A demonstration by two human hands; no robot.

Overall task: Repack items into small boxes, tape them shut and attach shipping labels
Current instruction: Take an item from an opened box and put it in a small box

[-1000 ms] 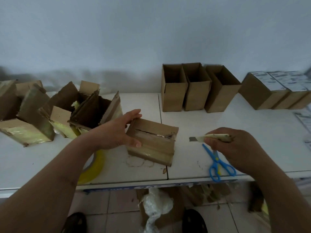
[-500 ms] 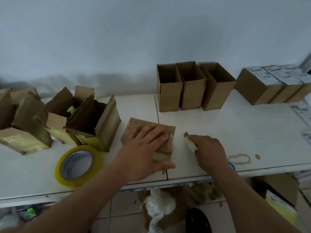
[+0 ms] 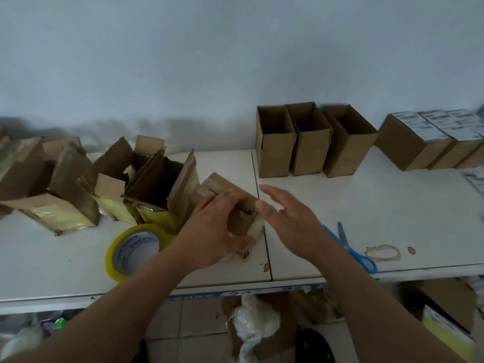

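A small taped cardboard box (image 3: 227,203) sits near the table's (image 3: 392,205) front centre, gripped by the left hand (image 3: 214,231), the right hand (image 3: 290,224) hovering with spread fingers; probably light, stiff and slick with tape, so grasp opposite sides.

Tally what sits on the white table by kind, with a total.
Open empty upright boxes: 3
Labelled closed boxes: 3
Torn-open taped boxes on the left: about 4, overlapping, count uncertain
Taped box held by the left hand: 1
Yellow tape roll: 1
Blue scissors: 1
Total: about 13
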